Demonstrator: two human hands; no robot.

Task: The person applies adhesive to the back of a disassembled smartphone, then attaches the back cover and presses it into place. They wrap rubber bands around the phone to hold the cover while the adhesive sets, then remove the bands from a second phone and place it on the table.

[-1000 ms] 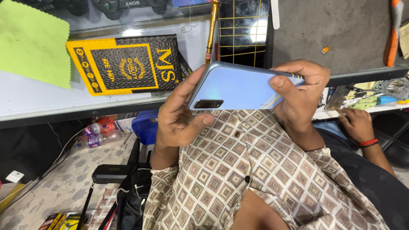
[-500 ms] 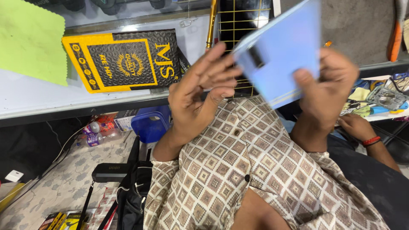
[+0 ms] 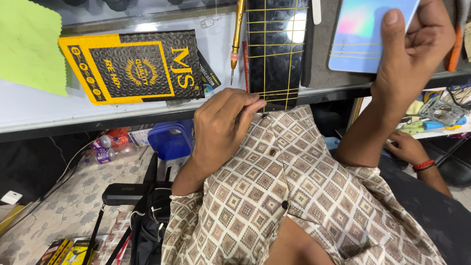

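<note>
My right hand [image 3: 407, 64] is raised at the upper right, shut on a light-blue phone [image 3: 360, 41] whose glossy back faces me, thumb across its right side. My left hand [image 3: 223, 125] rests at the counter's front edge with the fingers curled shut. Its fingertips touch the lower corner of a black phone-shaped slab [image 3: 274, 49] wrapped in thin yellow bands. I cannot see anything held in that hand. My patterned beige shirt [image 3: 274, 196] fills the lower middle.
A yellow-and-black padded envelope [image 3: 132, 66], a green cloth [image 3: 29, 46] and a gold screwdriver [image 3: 238, 34] lie on the white counter [image 3: 39, 105]. Below are a blue box [image 3: 171, 140], bottles [image 3: 105, 147] and a black bag [image 3: 147, 206]. Another person's hand [image 3: 407, 147] with a red band rests at right.
My right hand lifted the blue phone up and to the right. My left hand let go of it and dropped to the counter edge by the black slab.
</note>
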